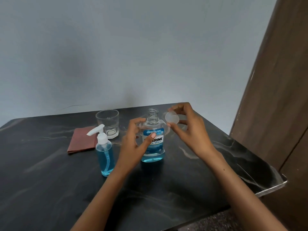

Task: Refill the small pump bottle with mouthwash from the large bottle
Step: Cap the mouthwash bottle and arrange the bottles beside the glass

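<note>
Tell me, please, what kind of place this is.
Probably a room in a home: a dark marble-look table against a plain wall, with a drinking glass and a mouthwash bottle on it.

Clear plastic, glass, cloth and polished stone-look surfaces are shown.

Beside the clear plastic large bottle (153, 140) with its glossy label, a white-pumped clear plastic small pump bottle (105, 152), smooth tumbler glass (108, 123), matt reddish cloth (82, 139) and glossy dark veined table (50, 172) are seen.
</note>
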Motion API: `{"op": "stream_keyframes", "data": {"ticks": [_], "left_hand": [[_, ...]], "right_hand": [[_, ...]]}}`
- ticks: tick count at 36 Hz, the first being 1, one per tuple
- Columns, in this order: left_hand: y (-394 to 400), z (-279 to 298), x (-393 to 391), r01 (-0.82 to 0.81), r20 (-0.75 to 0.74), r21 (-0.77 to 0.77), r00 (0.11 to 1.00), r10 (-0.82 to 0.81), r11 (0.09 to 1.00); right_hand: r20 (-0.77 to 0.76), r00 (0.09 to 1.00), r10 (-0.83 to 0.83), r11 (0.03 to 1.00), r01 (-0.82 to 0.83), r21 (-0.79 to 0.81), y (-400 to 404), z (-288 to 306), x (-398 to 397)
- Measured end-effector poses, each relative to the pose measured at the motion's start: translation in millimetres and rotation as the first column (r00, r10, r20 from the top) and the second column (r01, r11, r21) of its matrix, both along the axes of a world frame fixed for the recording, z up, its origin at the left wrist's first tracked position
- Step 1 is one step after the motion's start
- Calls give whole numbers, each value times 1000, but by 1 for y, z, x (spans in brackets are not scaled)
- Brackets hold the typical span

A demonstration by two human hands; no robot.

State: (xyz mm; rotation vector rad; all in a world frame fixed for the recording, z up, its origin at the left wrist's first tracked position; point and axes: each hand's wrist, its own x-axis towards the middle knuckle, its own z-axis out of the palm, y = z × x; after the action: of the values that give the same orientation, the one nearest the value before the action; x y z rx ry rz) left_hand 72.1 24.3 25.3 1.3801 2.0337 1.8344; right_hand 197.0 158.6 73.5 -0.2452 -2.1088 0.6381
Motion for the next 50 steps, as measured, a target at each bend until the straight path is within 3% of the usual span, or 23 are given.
{"op": "stream_keyframes", "data": {"ticks": [8, 13, 20, 27, 33, 39, 44, 50], "left_hand": [[-2, 1, -2, -46, -43, 31, 998, 47, 998], [-2, 1, -3, -66, -48, 76, 996, 70, 995], [-2, 2, -5, -81, 1, 83, 997, 82, 993], [-2, 3, -5, -95, 24, 98, 995, 93, 991], [-1, 2, -5, -105, 8, 99, 995, 104, 990], [-2, 2, -6, -118, 6, 100, 993, 118, 988], [-1, 1, -8, -123, 2, 112, 992, 124, 986], [-1, 1, -8, -127, -24, 103, 991, 131, 986]], "right_hand": [[71, 997, 23, 980, -37, 196, 4, 27, -7], [195, 980, 28, 910, -106, 400, 2, 45, -10], [351, 936, 15, 814, -215, 539, -4, 69, -15], [576, 816, 58, 795, -387, 468, -7, 98, -28], [640, 756, 136, 809, -458, 369, -4, 104, -39], [537, 797, 277, 890, -424, 169, 6, 92, -38], [376, 895, 240, 939, -312, 144, 7, 70, -37], [329, 897, 295, 951, -308, -12, 15, 54, -22]]}}
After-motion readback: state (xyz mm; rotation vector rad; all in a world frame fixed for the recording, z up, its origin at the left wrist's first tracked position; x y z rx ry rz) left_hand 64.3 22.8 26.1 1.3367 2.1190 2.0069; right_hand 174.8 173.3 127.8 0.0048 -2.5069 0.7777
